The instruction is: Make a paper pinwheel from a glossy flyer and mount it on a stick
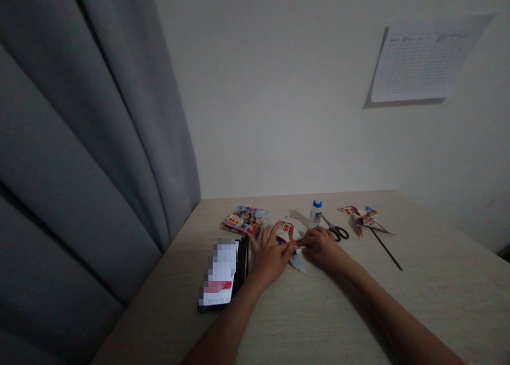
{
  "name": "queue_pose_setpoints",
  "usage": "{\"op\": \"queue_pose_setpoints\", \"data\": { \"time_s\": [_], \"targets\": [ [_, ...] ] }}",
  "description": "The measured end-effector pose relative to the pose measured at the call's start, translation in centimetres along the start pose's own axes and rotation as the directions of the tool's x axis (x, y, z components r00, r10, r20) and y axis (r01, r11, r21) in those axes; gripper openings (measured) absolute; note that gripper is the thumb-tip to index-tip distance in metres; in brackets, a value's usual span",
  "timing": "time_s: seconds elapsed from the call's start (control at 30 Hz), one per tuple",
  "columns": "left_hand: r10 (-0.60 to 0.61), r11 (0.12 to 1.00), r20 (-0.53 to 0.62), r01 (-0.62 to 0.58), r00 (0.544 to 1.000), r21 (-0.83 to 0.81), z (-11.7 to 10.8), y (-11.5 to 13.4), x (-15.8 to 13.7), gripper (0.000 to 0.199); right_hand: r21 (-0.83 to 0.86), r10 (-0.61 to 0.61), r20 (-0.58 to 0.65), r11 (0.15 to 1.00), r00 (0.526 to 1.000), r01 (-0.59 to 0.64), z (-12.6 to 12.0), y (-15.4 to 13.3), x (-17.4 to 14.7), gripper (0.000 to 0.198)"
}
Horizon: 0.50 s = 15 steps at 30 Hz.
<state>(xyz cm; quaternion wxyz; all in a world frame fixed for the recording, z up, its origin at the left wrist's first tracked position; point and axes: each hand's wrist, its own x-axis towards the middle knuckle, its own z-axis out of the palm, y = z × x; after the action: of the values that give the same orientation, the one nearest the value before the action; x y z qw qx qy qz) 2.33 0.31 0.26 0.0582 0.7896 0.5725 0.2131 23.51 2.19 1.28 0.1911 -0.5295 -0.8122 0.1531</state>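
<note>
A paper pinwheel point(287, 230), folded from printed sheet with a yellow and red "68", lies on the table between my hands. My left hand point(271, 256) spreads its fingers over the pinwheel's left side, and its thumb holds the paper down near the centre. From the right, my right hand point(322, 246) has its fingers closed, with the tips pressed on the middle of the pinwheel. A pale blue point of the paper sticks out below the hands. What lies under the fingertips is hidden.
Behind my right hand stand a glue bottle point(316, 214) with blue cap and black-handled scissors point(339, 233). A finished-looking pinwheel point(360, 219) on a dark stick point(386, 249) lies farther right. At left are a colourful leaflet point(245, 220) and a phone point(219, 274). A grey curtain point(99, 115) hangs left.
</note>
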Motion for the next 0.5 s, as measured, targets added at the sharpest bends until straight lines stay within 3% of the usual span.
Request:
{"op": "queue_pose_setpoints", "data": {
  "time_s": [0.5],
  "targets": [
    [-0.061, 0.998, -0.052, 0.06, 0.997, -0.025, -0.75, -0.08, 0.03, 0.027, -0.015, -0.065, -0.068, 0.998, 0.996, 0.064, 0.35, 0.58, -0.03, 0.025]
  ]
}}
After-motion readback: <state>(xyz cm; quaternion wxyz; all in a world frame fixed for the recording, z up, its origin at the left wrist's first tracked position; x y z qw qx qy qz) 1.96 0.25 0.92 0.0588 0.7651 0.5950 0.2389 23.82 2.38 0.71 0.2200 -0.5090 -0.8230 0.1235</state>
